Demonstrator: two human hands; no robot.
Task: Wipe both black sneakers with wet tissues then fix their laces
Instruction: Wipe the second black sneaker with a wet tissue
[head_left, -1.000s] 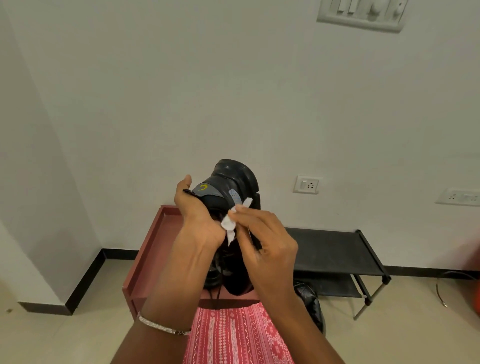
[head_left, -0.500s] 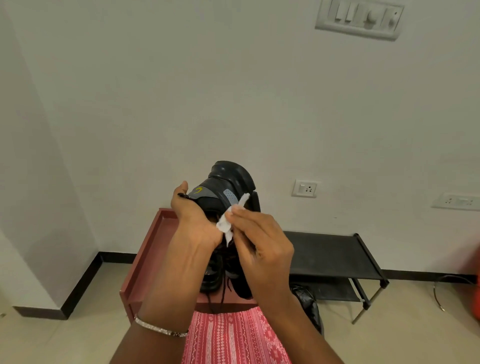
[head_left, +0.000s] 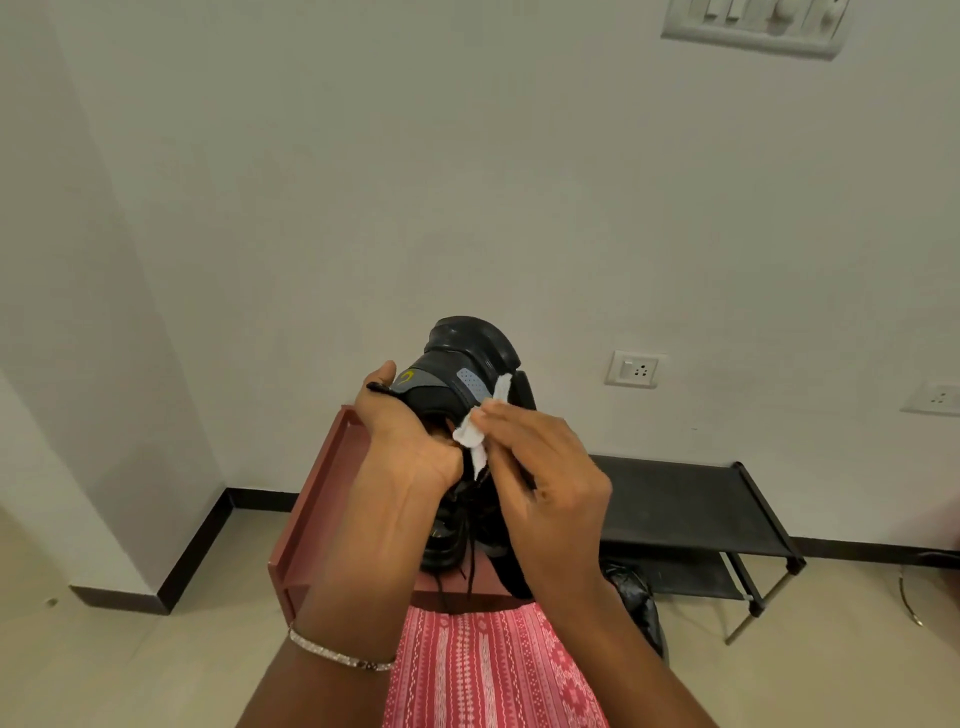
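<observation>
Sneaker being held up at chest height, heel topmost and toe pointing down toward the lap, above the near end of a red tray. Left hand gripping it at the collar, fingers curled round the rim and thumb lying by the pull tab. Right hand pinching a white tissue and pressing it against the side of the ankle, just below the grey perforated patch. Laces hanging loose and untied beneath both hands, ends dangling over the pink cloth on the lap. Possibly the second sneaker showing as a dark shape on the floor under the black rack, too dim for telling.

Judging the step in hand: wiping the upper round the heel and collar, lacing not yet begun.

Doing it well:
- keeping the left grip firm on the collar, bracing against the push of the tissue
- folding the tissue flat under the fingertips instead of leaving it bunched, covering more surface per stroke
- stroking in one direction from heel down toward toe, turning the tissue to a clean face on soiling
- rotating the sneaker with the left hand for reaching the far side and the sole edge
- keeping the dangling laces out of the damp patch, avoiding smearing dirt onto them
</observation>
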